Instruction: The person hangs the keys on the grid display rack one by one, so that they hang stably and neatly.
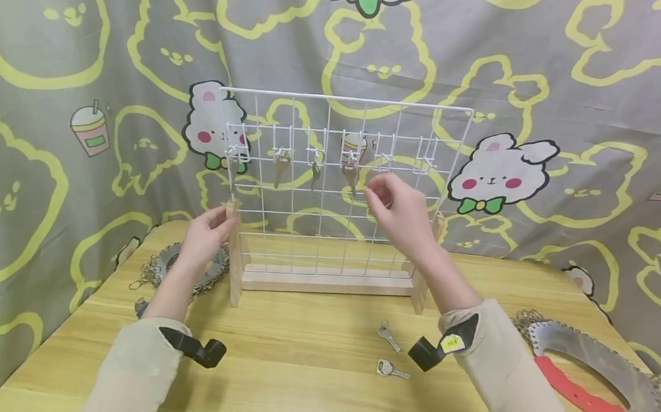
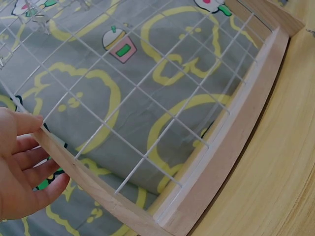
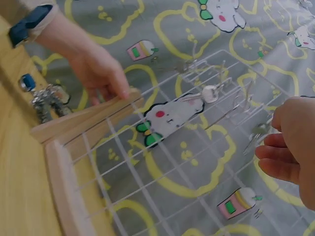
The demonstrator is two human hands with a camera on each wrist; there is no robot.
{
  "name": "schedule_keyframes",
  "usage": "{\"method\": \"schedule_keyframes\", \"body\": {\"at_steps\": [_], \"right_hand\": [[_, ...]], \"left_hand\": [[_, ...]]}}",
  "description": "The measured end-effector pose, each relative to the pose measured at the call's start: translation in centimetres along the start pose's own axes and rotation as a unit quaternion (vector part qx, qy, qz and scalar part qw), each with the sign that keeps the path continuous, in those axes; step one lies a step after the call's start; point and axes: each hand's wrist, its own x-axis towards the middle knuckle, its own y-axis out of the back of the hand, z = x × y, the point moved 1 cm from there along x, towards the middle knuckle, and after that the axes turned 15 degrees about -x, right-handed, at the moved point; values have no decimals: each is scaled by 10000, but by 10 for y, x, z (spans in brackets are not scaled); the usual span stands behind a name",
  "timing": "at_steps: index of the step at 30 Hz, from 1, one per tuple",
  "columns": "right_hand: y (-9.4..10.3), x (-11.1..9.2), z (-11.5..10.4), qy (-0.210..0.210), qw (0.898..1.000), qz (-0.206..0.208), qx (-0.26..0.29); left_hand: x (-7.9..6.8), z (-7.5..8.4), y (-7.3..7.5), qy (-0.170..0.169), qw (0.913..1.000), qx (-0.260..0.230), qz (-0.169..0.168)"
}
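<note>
The left hand (image 1: 205, 232) grips the upper end of the left wooden post (image 1: 235, 266), its thumb on one side and its fingers on the other. The right hand (image 1: 400, 210) is raised in front of the white wire grid (image 1: 349, 99), thumb and fingers loosely curled with a gap between them and nothing seen in its grasp. Its fingertips are just beside a hanging key (image 1: 351, 171); the right wrist view is blurred, so I cannot tell whether they touch it. The hands are well apart, one at the rack's left edge, the other right of its middle.

Two more keys (image 1: 281, 165) hang on hooks further left along the grid, and the rightmost hook (image 1: 425, 161) is beyond the right hand. The grid stands upright in a wooden base bar (image 1: 328, 283). In front of it, towards the right, two loose keys (image 1: 393, 370) lie on the surface (image 1: 297, 392), near each other but apart. Further right lies a curved metal band (image 1: 578, 346) with a red handle (image 1: 581, 394) and small rings. A ringed metal piece (image 1: 168, 259) lies by the left forearm, partly hidden. Behind everything hangs a grey patterned cloth (image 1: 300, 46)
</note>
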Motion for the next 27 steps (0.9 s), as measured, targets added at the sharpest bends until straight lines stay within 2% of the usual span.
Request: {"method": "schedule_keyframes", "body": {"at_steps": [10,14,17,21,24,27], "right_hand": [[-14,-47,26,-420,9959,-792,-84],[-22,-65,40,-644,9912,-1156,65],[-28,-80,53,-969,9820,-1578,377],[-35,-98,68,-1539,9616,-2119,821],[-40,-111,78,-1806,9467,-2431,1098],[-46,-122,89,-1880,9376,-2639,1259]], "left_hand": [[0,1,0,-10,10000,-19,-1],[0,1,0,-24,10000,-56,-5],[0,2,0,-29,10000,-61,-1],[0,2,0,-18,10000,-42,10],[0,2,-1,-4,10000,-14,29],[0,1,-1,17,10000,5,43]]}}
